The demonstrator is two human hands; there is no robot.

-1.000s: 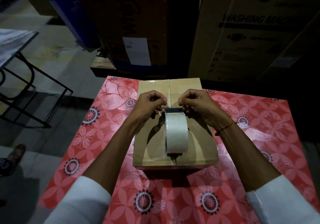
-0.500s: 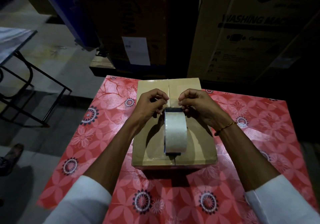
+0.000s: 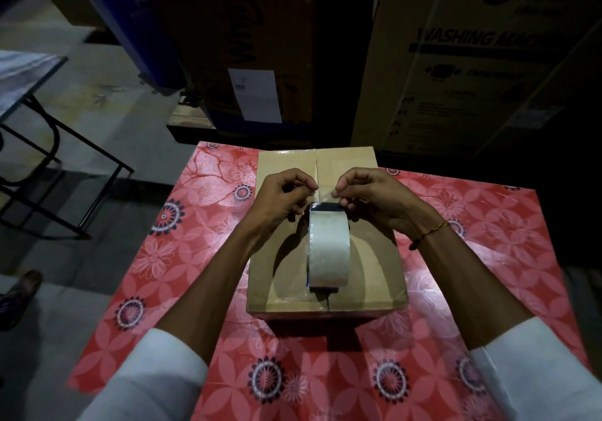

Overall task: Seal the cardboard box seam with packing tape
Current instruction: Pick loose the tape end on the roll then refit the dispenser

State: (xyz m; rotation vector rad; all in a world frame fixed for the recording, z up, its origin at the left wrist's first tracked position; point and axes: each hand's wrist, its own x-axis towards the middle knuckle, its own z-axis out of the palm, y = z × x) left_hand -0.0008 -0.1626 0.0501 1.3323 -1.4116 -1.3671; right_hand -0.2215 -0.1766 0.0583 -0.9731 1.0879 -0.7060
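Observation:
A small brown cardboard box sits on the table with its flaps closed and its centre seam running away from me. A roll of clear packing tape stands on edge on top of the box, over the seam. My left hand and my right hand are above the far side of the roll. Each pinches a corner of the free tape end, a short clear strip lifted off the roll and stretched between my fingertips above the seam.
The table wears a red floral cloth. Large appliance cartons stand close behind it, with a blue bin at the back left. A black metal frame table stands at the left. Someone's foot shows on the floor.
My fingers have peeled the tape end up from the roll; a short clear strip now spans between both hands. The roll and box have stayed in place.

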